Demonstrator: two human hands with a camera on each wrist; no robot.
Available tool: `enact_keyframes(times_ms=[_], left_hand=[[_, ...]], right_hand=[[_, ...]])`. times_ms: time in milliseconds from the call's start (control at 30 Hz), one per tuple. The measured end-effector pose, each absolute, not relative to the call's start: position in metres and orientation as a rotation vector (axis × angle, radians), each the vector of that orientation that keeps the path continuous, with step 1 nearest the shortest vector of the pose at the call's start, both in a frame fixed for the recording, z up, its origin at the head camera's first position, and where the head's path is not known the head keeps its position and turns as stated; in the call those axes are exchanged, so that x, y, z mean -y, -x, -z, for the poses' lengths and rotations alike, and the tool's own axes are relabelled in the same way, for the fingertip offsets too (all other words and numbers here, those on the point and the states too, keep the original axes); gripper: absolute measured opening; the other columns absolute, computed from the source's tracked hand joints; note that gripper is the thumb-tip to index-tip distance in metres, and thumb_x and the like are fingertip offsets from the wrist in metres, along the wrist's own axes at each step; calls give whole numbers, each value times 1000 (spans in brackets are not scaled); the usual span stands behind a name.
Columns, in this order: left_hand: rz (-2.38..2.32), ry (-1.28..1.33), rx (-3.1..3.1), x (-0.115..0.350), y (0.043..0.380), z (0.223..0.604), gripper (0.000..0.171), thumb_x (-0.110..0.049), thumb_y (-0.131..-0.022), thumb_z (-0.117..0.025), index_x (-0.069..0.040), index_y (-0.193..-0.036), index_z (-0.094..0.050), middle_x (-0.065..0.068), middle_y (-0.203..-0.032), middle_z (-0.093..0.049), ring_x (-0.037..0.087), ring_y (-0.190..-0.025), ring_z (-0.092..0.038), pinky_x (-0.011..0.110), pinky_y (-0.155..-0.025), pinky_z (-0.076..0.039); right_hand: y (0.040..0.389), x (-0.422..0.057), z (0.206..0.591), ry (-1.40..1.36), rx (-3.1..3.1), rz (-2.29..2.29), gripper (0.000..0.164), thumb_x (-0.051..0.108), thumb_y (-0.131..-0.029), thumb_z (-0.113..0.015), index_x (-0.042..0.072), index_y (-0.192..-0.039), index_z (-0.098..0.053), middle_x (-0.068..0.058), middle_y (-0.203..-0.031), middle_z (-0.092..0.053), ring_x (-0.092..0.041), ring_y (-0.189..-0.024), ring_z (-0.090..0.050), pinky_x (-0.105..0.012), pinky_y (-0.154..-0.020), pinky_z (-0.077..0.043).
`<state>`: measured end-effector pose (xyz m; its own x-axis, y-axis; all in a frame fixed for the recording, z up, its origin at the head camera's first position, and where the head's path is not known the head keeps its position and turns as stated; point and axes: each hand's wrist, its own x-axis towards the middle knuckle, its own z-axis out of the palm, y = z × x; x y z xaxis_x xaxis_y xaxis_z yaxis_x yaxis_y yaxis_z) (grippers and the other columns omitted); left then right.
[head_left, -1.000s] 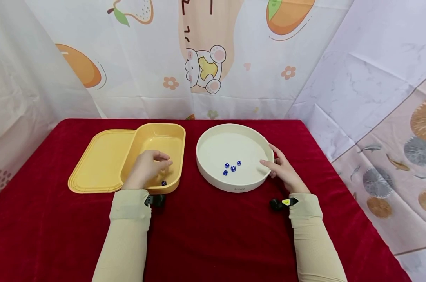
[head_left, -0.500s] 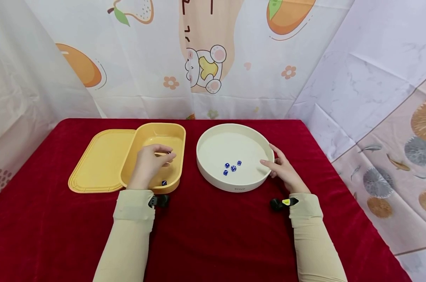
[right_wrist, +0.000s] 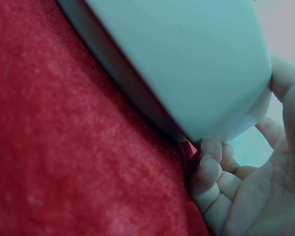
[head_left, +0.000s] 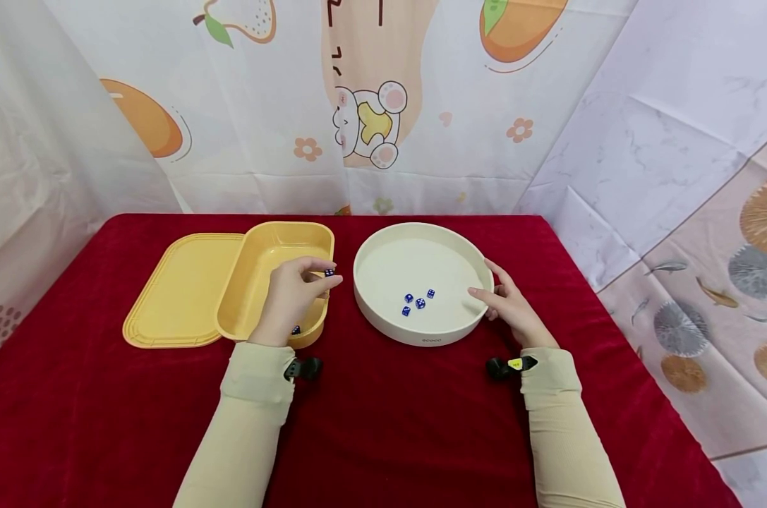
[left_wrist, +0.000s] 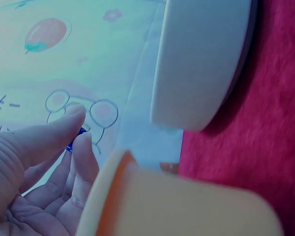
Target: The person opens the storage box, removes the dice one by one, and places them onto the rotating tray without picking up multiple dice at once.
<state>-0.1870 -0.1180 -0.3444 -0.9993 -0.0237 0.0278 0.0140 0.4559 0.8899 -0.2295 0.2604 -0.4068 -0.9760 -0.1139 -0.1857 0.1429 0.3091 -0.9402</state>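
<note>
Red table [head_left: 389, 437] bears rnd white tray [head_left: 415, 261], right of yel. box [head_left: 294, 236] w/ flat lid [head_left: 186, 296] at left. R hand [head_left: 513, 307]: grips tray's right rim, thumb inside, fingers outside. L hand [head_left: 288, 296]: thumb & fingers pinch 1 blue die [head_left: 329, 272] above box's right rim. 4 blue dice [head_left: 420, 304]: tray floor, near side. 1 more die [head_left: 296, 329]: in box, near end.

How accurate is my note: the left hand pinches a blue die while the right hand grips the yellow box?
One slip: the right hand grips the round white tray, not the yellow box, as the head view shows. The left hand does pinch a blue die.
</note>
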Motion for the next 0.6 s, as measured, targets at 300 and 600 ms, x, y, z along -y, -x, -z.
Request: enact_keyframes(times_ms=[300, 600], left_hand=[[1658, 59, 2623, 93, 184, 349, 27, -15, -88, -76, -6, -113, -73, 14, -100, -71, 19, -69, -67, 42, -78, -59], [1665, 127, 2664, 74, 182, 354, 31, -14, -89, -74, -5, -118, -71, 11, -95, -73, 16, -71, -69, 28, -75, -59]], right_hand=[[229, -260, 408, -24, -2360, 1728, 83, 31, -93, -68, 27, -159, -17, -6, -93, -46, -9, -62, -49, -22, -61, -46], [228, -261, 406, -13, -2353, 1728, 83, 32, -94, -68, 29, -159, -17, -7, -93, -46, -10, -63, -48, -23, -62, -45]])
